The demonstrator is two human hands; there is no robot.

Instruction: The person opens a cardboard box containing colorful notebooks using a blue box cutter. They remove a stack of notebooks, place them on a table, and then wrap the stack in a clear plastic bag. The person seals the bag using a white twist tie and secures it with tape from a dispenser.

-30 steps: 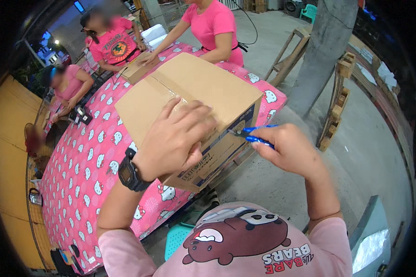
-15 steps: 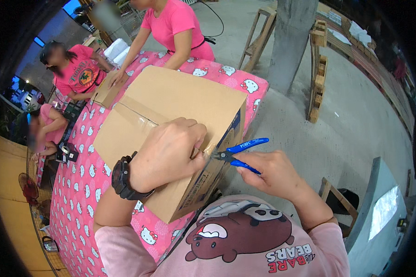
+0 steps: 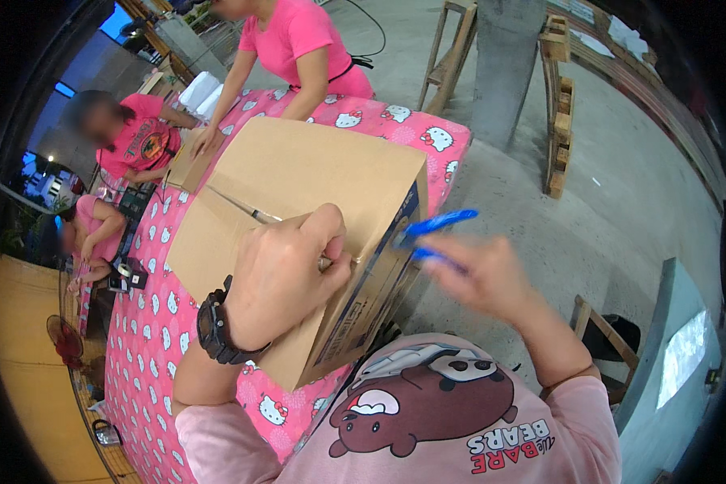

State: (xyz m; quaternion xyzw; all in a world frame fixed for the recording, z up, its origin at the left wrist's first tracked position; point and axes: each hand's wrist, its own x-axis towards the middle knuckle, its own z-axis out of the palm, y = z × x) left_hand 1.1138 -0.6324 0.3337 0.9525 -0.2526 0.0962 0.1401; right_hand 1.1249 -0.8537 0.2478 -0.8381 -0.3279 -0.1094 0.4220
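Observation:
A large brown cardboard box (image 3: 323, 165) with a dark blue printed side lies in front of me. Over the seam in its top, my left hand (image 3: 282, 270) is closed in a pinch on what looks like a strip of clear tape, mostly hidden by the fingers. A shiny bit of tape shows along the seam beyond the knuckles. My right hand (image 3: 486, 274) grips blue-handled nippers (image 3: 448, 219), just right of the box's printed side. Motion smears the nippers' jaws and the right fingers.
The box rests on a table with a pink cat-patterned cover (image 3: 155, 323). Across it, a person in pink (image 3: 298, 48) touches a smaller carton (image 3: 189, 165); two more people sit at the left. A concrete pillar (image 3: 504, 73) and a wooden pallet (image 3: 561, 121) stand right.
My right hand and the nippers have drawn slightly up and right, off the taped box edge. The left hand has shifted slightly left, still pinching. The seam near it looks more parted.

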